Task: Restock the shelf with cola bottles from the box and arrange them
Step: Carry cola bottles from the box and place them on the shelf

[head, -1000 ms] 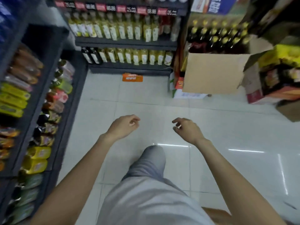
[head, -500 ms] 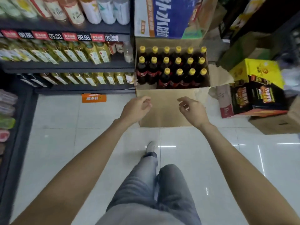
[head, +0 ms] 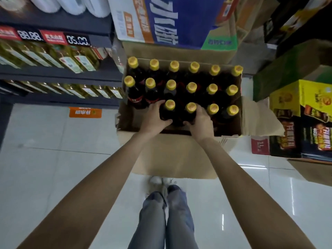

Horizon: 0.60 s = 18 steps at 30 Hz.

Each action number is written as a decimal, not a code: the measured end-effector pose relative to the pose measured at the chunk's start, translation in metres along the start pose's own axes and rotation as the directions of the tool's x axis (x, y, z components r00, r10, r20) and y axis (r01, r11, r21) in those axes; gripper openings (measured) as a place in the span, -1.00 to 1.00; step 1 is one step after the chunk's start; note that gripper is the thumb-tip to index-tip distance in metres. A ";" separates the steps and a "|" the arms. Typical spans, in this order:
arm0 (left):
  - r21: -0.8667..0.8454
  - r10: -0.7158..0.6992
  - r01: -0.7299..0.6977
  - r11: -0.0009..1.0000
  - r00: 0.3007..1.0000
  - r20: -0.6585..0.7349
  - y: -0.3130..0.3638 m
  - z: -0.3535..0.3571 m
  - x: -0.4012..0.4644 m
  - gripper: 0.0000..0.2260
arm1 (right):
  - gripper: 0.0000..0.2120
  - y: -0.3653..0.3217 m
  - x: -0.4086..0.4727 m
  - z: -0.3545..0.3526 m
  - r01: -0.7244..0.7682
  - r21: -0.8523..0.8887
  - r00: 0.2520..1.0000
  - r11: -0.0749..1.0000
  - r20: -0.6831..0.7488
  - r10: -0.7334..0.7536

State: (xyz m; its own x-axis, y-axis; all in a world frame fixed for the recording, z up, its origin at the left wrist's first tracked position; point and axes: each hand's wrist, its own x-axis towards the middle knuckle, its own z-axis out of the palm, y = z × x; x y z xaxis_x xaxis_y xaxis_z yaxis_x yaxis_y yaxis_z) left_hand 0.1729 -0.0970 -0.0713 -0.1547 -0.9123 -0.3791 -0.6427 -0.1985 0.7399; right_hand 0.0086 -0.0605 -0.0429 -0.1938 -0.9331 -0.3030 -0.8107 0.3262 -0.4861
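- Left hand [head: 154, 116], centre of the frame: fingers curled round the dark body of a cola bottle [head: 169, 109] in the nearest row of the box, thumb across its near side, fingertips on its far left side below the yellow cap.
- Right hand [head: 201, 121], just to the right: fingers wrapped round the neighbouring cola bottle [head: 190, 111], thumb low on its near side; the fingertips on its far side are hidden by the bottle.
- The two gripped bottles stand upright, touching each other, third and fourth places from the left in the near row; the two places to their left hold no bottle.
- Open cardboard box [head: 172, 155], centre of the frame, on the pale tiled floor [head: 45, 168]: three rows of yellow-capped, dark bottles, six in each of the two far rows, four in the near row. Its near flap hangs down toward the viewer; a right flap [head: 258, 117] folds outward.
- Both bare forearms run from the lower corners up to the box; grey trouser legs [head: 165, 221] and a light shoe [head: 158, 180] show at lower centre.
- Upper left: dark shelf [head: 59, 72] with rows of yellow-green bottles, red-and-black price tags [head: 45, 35] along its upper edge.
- On the floor below the shelf: an orange sticker [head: 85, 112].
- Upper centre: a blue-and-white printed carton [head: 172, 20], behind the box.
- Right edge: a stack of yellow, green and dark printed cartons [head: 301, 112].
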 end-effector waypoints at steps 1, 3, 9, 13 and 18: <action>0.018 0.000 0.000 1.000 1.000 -0.002 -0.001 0.003 0.007 -0.38 | -0.35 0.002 0.004 0.005 0.009 -0.026 1.000 1.000 0.008 -0.008; 0.053 0.015 -0.014 0.998 1.000 -0.027 -0.004 0.008 0.014 -0.41 | -0.28 0.005 0.009 0.012 0.007 -0.038 1.000 0.999 0.016 -0.006; 0.196 0.073 -0.045 0.980 0.988 -0.138 -0.009 0.015 0.015 -0.40 | -0.33 0.006 0.019 0.015 0.045 -0.064 0.999 0.997 -0.013 -0.046; 0.109 0.113 -0.090 0.990 0.965 -0.235 -0.006 0.000 -0.005 -0.36 | -0.36 -0.006 0.009 -0.006 0.233 -0.138 0.968 0.963 -0.065 -0.244; -0.259 0.159 -0.278 0.925 0.902 -0.402 0.037 -0.058 -0.077 -0.39 | -0.32 -0.058 -0.038 -0.081 0.314 0.146 0.931 0.938 -0.241 -0.274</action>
State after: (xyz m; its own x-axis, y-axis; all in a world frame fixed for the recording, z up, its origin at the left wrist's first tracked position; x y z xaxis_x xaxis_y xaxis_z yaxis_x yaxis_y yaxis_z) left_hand 0.2045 -0.0554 0.0177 0.0599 -0.9982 -0.0009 -0.3571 -0.0222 0.9338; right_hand 0.0185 -0.0562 0.0631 -0.0917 -0.9946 0.0487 -0.7412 0.0355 -0.6704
